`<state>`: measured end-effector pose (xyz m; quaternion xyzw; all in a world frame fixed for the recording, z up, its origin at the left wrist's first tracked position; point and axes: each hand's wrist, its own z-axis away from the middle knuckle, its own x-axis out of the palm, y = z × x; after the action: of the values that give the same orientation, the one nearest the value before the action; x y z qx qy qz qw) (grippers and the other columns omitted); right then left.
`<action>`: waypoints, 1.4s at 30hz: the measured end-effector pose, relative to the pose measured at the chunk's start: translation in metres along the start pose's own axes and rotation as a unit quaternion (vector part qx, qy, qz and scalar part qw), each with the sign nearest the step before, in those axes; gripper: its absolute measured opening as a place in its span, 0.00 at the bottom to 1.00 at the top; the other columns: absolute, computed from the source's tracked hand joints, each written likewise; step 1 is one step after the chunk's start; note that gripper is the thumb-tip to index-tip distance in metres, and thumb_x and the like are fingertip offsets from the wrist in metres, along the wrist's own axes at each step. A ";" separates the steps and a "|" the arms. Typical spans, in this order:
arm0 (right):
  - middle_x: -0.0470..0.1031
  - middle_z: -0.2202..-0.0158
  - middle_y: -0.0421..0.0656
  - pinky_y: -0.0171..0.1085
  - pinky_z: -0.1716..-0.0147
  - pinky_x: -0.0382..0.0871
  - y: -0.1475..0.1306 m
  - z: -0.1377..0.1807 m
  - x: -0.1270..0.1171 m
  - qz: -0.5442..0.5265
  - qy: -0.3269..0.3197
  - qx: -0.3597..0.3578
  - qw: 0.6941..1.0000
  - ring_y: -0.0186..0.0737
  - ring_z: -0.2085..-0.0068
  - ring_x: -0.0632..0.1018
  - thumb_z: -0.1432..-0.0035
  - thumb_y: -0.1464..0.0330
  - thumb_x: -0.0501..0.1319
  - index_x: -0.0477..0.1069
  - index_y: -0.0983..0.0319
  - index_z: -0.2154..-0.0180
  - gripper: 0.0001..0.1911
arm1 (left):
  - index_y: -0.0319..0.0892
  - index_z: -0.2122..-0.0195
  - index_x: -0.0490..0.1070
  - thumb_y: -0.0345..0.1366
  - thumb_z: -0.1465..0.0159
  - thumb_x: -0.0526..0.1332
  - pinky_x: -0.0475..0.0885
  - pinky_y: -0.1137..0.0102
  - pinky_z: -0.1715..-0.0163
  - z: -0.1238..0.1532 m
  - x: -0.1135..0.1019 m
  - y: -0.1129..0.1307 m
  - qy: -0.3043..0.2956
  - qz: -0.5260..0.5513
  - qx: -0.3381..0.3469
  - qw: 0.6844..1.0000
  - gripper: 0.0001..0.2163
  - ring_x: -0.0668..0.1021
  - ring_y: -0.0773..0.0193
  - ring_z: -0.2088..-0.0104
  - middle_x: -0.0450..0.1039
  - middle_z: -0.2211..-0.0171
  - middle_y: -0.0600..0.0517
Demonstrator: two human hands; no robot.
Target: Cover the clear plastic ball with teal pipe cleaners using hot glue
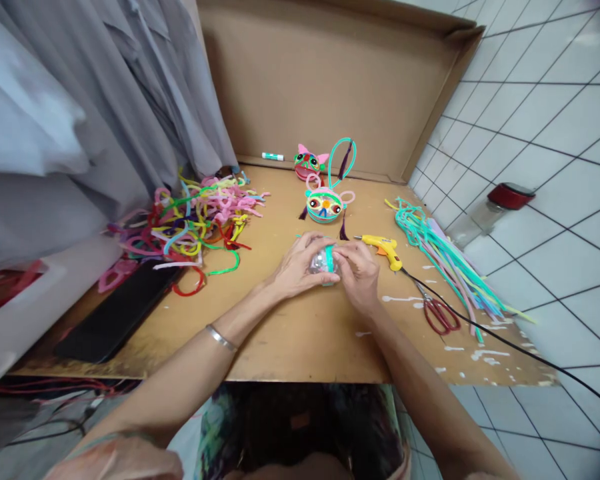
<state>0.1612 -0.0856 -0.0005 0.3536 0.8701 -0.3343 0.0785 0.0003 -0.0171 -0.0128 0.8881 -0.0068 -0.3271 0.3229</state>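
Observation:
A clear plastic ball with a turquoise pipe cleaner around it is between my hands, above the middle of the table. My left hand wraps the ball from the left, thumb in front and fingers over the top. The fingers of my right hand pinch at the turquoise band on the ball's right side. Part of the ball is hidden behind my fingers. Just beyond stands a finished animal-face ornament with pink ears, a turquoise loop and dark tassels. Behind it sits a second face ornament with pink pointed ears.
Tangled pipe cleaners and a black phone-like slab lie left. At right are a yellow glue gun with its cord, red-handled scissors and straight pipe cleaners. A marker lies by the cardboard backing.

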 end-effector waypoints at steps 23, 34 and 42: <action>0.77 0.57 0.51 0.42 0.51 0.69 0.044 -0.035 -0.019 0.189 0.014 0.116 0.975 0.44 0.54 0.77 0.32 0.63 0.49 0.74 0.65 0.54 0.19 | 0.44 0.49 0.68 0.41 0.55 0.74 0.72 0.57 0.46 -0.004 0.004 -0.007 0.127 0.009 -0.103 0.986 0.32 0.75 0.54 0.51 0.70 0.51 0.47; 0.69 0.45 0.65 0.51 0.49 0.68 0.073 -0.033 -0.046 0.499 -0.169 0.345 0.777 0.62 0.44 0.72 0.41 0.49 0.57 0.68 0.76 0.46 0.37 | 0.44 0.48 0.68 0.43 0.56 0.74 0.71 0.59 0.47 -0.005 0.005 -0.013 0.184 0.063 -0.156 0.969 0.33 0.75 0.54 0.51 0.70 0.52 0.47; 0.75 0.50 0.60 0.43 0.54 0.70 0.095 -0.034 -0.055 0.438 -0.127 0.391 0.800 0.56 0.49 0.77 0.43 0.55 0.59 0.74 0.71 0.52 0.28 | 0.44 0.49 0.69 0.41 0.56 0.74 0.72 0.59 0.48 -0.023 0.023 -0.011 0.163 0.084 -0.161 0.970 0.32 0.76 0.55 0.52 0.70 0.52 0.47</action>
<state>0.2684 -0.0448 -0.0035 0.6523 0.4002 -0.6176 0.1811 0.0298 -0.0006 -0.0194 0.8620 0.0237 -0.1466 0.4846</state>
